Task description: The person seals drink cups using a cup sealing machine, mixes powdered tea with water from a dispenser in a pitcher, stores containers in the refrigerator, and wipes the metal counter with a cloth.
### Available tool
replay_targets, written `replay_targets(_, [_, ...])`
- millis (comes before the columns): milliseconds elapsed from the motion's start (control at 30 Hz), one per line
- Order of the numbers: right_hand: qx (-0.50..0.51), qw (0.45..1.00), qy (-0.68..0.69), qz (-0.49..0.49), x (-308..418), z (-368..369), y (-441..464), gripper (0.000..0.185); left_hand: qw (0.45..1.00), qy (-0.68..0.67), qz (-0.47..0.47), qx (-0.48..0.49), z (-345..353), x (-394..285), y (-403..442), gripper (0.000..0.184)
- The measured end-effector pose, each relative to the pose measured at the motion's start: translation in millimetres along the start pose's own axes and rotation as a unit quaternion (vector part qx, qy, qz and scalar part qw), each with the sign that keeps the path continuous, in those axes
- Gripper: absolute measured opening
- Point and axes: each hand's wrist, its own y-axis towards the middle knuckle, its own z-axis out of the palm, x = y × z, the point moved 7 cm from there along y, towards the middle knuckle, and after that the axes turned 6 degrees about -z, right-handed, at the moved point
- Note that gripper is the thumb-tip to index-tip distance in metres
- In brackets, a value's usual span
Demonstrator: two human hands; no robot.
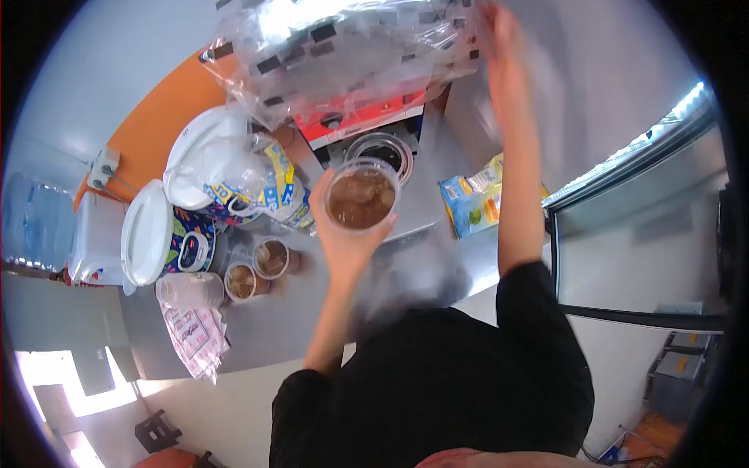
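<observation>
My left hand is closed around a clear plastic cup of brown iced drink, holding it upright above the counter. Just beyond the cup is a cup-sealing machine with a red front, a round ring holder and a clear plastic sheet over its top. My right hand is raised at the machine's right side, near the sheet's edge. Motion blur hides whether its fingers grip anything. Two more cups of iced drink stand on the counter left of my left forearm.
Left on the steel counter are white-lidded patterned containers, a plastic bag, stacked clear cups and pink-printed packets. A blue-yellow packet lies right of the machine. A glass-fronted case stands at far right.
</observation>
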Motion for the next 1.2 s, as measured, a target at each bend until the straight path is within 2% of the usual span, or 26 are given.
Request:
replay_targets(33, [0.022,0.997,0.071,-0.001,3.1,19.0,30.7,0.058,1.000,0.020,0.006,0.001,4.6,1.2,4.6,0.088])
replay_targets(133, [0.097,0.993,0.057,-0.020,-11.1,47.3,65.7,0.056,0.997,0.068,0.026,-0.014,12.4,2.1,14.6,0.087])
replay_targets(300, [0.120,0.989,0.071,-0.044,-14.9,50.3,81.3,0.053,0.993,0.066,0.086,-0.041,28.3,2.4,38.0,0.084])
replay_targets(467, [0.134,0.985,0.068,-0.087,-10.9,50.2,81.6,0.050,0.996,0.057,0.061,-0.025,36.4,25.9,53.3,0.082])
replay_targets(533, [0.141,0.981,0.061,-0.116,-9.8,49.3,75.5,0.050,0.999,0.014,0.016,-0.040,37.9,31.9,54.8,0.082])
replay_targets(633, [0.149,0.962,0.032,-0.225,-13.2,42.1,47.4,0.049,0.996,0.045,0.073,-0.016,41.1,55.8,70.7,0.081])
replay_targets(667, [0.147,0.960,0.036,-0.237,-8.5,44.3,31.4,0.049,0.995,0.060,0.059,-0.054,38.6,34.7,63.4,0.079])
replay_targets(767, [0.104,0.977,0.136,-0.127,6.0,51.2,9.9,0.037,0.995,0.074,0.051,-0.045,42.4,46.1,62.1,0.080])
replay_targets(800, [0.125,0.974,0.101,-0.159,-6.3,46.2,10.4,0.031,0.995,0.077,0.034,-0.053,42.6,53.3,59.2,0.082])
replay_targets(900, [0.134,0.945,0.031,-0.296,-8.0,43.2,4.6,0.030,0.974,0.204,0.074,-0.072,47.7,73.9,57.7,0.086])
replay_targets(1033, [0.038,0.964,0.046,-0.261,-11.6,36.9,-8.7,0.028,0.957,0.281,0.003,-0.074,48.8,93.0,52.9,0.087])
replay_targets(1100, [0.056,0.968,-0.036,-0.242,-3.5,31.3,-9.3,0.030,0.943,0.316,-0.035,-0.102,45.5,91.8,47.5,0.088])
replay_targets(1133, [0.066,0.967,-0.077,-0.234,1.4,27.2,-6.9,0.031,0.947,0.307,-0.043,-0.085,45.7,96.3,45.0,0.088])
replay_targets(1200, [-0.031,0.955,0.070,-0.287,11.5,9.2,12.8,0.034,0.954,0.288,-0.052,-0.069,43.1,101.9,45.4,0.088])
